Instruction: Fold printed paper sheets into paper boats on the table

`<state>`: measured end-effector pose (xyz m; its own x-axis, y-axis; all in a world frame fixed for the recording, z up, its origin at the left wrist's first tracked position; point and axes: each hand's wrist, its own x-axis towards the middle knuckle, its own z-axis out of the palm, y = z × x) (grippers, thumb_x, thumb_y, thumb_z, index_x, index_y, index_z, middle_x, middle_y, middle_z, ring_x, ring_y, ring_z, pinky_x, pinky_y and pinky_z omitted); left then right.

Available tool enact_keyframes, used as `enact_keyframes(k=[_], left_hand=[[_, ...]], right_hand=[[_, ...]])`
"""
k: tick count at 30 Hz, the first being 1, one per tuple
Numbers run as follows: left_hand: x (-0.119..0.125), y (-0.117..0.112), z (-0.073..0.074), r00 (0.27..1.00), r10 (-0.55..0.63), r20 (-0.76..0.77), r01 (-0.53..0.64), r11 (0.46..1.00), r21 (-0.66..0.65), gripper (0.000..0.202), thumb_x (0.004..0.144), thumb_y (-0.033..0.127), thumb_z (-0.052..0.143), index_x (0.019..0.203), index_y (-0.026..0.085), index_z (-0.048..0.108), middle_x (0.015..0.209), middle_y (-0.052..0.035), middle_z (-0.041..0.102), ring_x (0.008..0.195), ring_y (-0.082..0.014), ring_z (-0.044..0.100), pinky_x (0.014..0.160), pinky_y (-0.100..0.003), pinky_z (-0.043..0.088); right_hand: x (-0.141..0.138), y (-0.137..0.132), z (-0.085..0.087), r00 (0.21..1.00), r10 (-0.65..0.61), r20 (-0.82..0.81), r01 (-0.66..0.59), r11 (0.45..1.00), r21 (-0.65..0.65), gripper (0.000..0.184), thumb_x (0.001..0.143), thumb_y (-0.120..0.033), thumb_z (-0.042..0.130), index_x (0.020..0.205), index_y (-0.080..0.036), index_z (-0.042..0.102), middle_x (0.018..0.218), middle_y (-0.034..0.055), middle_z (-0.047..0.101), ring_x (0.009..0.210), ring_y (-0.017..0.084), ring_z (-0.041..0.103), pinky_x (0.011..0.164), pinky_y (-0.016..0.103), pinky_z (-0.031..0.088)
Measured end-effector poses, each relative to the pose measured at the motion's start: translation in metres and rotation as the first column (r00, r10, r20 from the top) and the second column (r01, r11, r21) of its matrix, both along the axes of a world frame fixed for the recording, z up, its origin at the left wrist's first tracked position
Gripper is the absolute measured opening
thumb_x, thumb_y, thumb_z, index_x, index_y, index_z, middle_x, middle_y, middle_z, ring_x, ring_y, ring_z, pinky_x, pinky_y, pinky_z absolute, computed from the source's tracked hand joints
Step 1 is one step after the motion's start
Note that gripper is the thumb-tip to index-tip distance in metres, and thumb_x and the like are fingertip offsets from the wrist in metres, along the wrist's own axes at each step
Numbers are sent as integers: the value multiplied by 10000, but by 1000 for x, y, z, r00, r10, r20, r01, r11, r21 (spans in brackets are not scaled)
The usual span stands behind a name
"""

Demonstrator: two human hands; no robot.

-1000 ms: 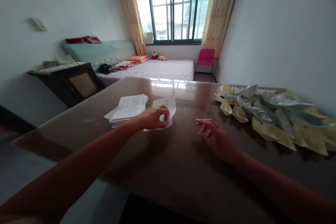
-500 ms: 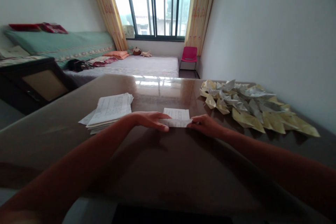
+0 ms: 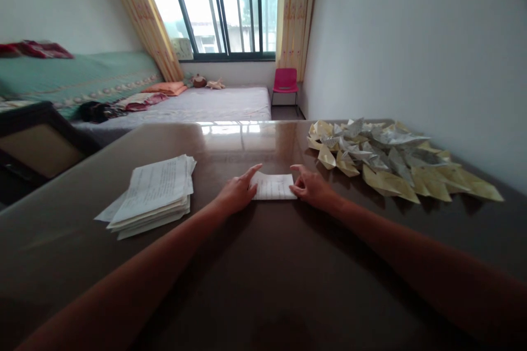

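Observation:
A small folded sheet of printed paper (image 3: 272, 186) lies between my two hands at the middle of the table. My left hand (image 3: 237, 191) grips its left edge, thumb on the paper and index finger stretched forward past the corner. At the right edge, my right hand (image 3: 312, 189) pinches the sheet with its thumb and curled fingers, its index finger also pointing up and away. The undersides of the fingers are hidden.
To the left sits a stack of printed sheets (image 3: 152, 189). Many folded paper shapes (image 3: 382, 153), yellowish and white, are heaped at the right of the brown glossy table (image 3: 255, 274). Beyond are a bed (image 3: 230, 103) and a pink chair (image 3: 285, 82).
The far part of the sheet no longer stands out beyond the folded strip; the paper now shows as one printed rectangle. Both index fingers have stretched forward. The head view has turned slightly right.

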<state>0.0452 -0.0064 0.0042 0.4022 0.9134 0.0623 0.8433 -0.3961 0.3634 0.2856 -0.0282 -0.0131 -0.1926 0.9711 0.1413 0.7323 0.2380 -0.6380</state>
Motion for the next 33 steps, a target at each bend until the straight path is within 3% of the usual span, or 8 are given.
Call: enact_keyframes(k=[2,5,7,19,26,28,30,33], left_hand=[[2,-4,-2,997,11,-79,-8,999,45,433,905,287,407,1324,322,511,1005,-40,708,884,-218,663,788,-307,468],[5,-9,-4,991,-2,-136,10,998,61,375,916,275,384,1203,327,621,1110,-34,695,980,-233,656,824,-311,473],[6,-10,-4,987,-12,-161,26,996,85,383,913,256,381,1205,327,617,1106,-29,694,965,-230,662,824,-312,479],[5,-6,-7,962,-13,-271,46,992,116,380,927,279,350,1233,345,565,1064,-21,668,810,-204,670,715,-305,482],[4,-3,-7,936,26,-351,46,980,195,355,940,317,369,1244,369,544,967,-37,644,816,-221,641,656,-325,502],[3,-4,-3,938,44,-345,57,959,277,345,935,309,400,1242,324,557,1077,-78,624,977,-268,608,715,-374,522],[5,-11,1,948,8,-319,119,919,376,355,925,240,425,1254,259,556,1285,-117,543,1203,-303,490,875,-434,496],[13,-33,-1,932,-197,-303,309,870,384,399,928,168,394,1311,190,505,1452,-103,422,1368,-266,329,1084,-421,360]], right_hand=[[-1,-2,-5,998,8,60,-14,995,96,448,796,-216,599,1241,-199,543,692,-19,674,610,130,607,594,220,402],[-1,-4,-7,992,46,118,-61,991,120,201,827,-255,560,972,-236,697,769,5,703,667,140,621,623,230,404],[-1,-5,-6,990,51,129,-68,989,133,189,835,-259,547,912,-234,717,842,19,717,704,144,627,644,233,409],[-3,1,-5,978,58,200,-83,989,121,199,861,-254,517,969,-224,682,960,37,706,795,158,635,711,246,414],[-8,-2,1,956,18,293,-44,996,81,185,825,-245,541,988,-250,628,849,0,688,667,132,591,589,231,335],[-8,-3,2,948,8,317,-37,996,84,210,805,-222,547,1000,-254,617,841,-7,686,666,132,588,580,232,315],[-9,-5,3,943,1,332,-32,996,88,213,802,-213,541,999,-254,611,849,-7,687,672,132,589,581,233,305],[-10,-6,4,936,-11,352,-26,995,101,183,830,-235,518,988,-254,607,878,0,691,687,137,592,585,238,301]])
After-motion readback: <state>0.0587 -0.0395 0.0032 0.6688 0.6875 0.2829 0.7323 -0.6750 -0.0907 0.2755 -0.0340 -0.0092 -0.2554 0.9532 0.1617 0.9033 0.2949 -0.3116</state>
